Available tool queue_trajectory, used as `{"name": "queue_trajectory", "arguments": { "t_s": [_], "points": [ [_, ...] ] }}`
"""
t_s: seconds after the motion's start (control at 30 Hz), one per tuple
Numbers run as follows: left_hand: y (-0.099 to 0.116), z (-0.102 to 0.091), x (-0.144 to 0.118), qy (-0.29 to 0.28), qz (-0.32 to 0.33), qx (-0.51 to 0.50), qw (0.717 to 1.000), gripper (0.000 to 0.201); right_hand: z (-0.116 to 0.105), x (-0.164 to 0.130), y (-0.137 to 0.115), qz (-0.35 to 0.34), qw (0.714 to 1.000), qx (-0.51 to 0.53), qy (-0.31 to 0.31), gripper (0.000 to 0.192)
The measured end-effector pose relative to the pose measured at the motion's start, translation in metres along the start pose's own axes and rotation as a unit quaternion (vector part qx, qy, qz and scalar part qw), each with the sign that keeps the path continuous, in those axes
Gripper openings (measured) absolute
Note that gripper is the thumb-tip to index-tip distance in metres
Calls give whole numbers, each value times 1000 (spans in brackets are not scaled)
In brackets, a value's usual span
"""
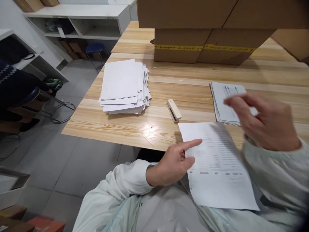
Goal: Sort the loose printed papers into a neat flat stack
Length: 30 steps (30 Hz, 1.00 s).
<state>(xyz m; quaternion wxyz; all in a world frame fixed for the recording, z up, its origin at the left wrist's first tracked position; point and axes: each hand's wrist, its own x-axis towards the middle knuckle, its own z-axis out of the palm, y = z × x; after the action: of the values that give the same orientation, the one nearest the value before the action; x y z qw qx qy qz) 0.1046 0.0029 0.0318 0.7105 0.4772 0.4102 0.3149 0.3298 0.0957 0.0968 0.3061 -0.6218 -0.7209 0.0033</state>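
Observation:
A printed sheet of paper point(212, 187) with rows of text lies partly on the table's front edge and slopes down over the lap. My left hand point(175, 162) grips its left edge, index finger and thumb stretched over the printed side and the other fingers curled, partly hidden. My right hand point(267, 120) is raised beside a stack of printed sheets point(227, 111) on the right, smeared by motion; whether anything is between its fingers is unclear. A cream stapler point(174, 110) rests on the table just beyond the sheet's upper left corner.
A thick, uneven pile of papers point(120, 80) sits at the left of the wooden table point(96, 119). Large cardboard boxes point(178, 45) with yellow tape stand at the back. White shelving point(96, 11), a blue stool point(95, 48) and a seated person point(16, 85) are off to the left.

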Motion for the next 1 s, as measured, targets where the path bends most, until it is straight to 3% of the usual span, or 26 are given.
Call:
{"name": "queue_trajectory", "arguments": {
  "t_s": [0.07,0.13,0.2,0.27,0.37,0.43,0.47,0.57,0.7,0.8,1.0],
  "points": [
    [5,5,-8,38,103,80,991,50,-24,-35,25,116,990,13,-83,47],
    [10,7,-8,90,191,142,967,45,-33,-69,41,218,958,111,-150,50],
    [14,8,-2,117,230,163,952,42,-30,-94,44,266,928,205,-162,43],
    [17,8,8,118,233,157,952,43,-22,-102,40,264,936,202,-112,32],
    [19,2,24,121,234,117,957,53,-11,-75,44,220,973,29,65,21],
    [15,-9,31,155,251,97,951,61,-7,-40,66,194,964,-48,177,29],
    [11,-18,33,182,260,95,944,63,-5,-21,81,194,961,-44,190,31],
    [-5,-49,33,277,265,107,918,64,7,23,133,236,953,10,191,37],
    [-22,-81,26,347,221,100,906,60,33,38,178,287,947,11,143,32],
    [-22,-87,21,343,210,80,912,59,45,30,191,297,947,-20,117,33],
    [-19,-84,23,342,210,89,912,58,48,22,195,337,935,-91,66,34]
  ]
}}
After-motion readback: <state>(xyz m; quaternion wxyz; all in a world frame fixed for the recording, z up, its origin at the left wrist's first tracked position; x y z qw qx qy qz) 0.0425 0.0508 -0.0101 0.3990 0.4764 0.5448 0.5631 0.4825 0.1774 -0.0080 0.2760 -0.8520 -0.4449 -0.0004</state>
